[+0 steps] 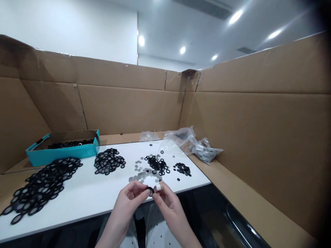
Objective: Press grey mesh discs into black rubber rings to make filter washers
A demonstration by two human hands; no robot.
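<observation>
Near the front edge of the white board (pixel 103 193), my left hand (pixel 133 198) pinches a small black ring (pixel 150 191) between thumb and fingers. My right hand (pixel 167 200) touches the ring's other side with its thumb and fingertips, and a white wrap (pixel 158 187) covers one of its fingers. Just beyond the hands lie scattered grey translucent discs (pixel 141 175) and a pile of black rings (pixel 158 165). Small black discs (pixel 183 169) form another pile to the right. Whether a disc sits inside the held ring is too small to tell.
Black rings with pale centres form a middle pile (pixel 108 161) and a long heap (pixel 43 184) at left. A teal box (pixel 64 151) holds more rings. Plastic bags (pixel 205 151) lie back right. Cardboard walls (pixel 124 106) stand behind and at right.
</observation>
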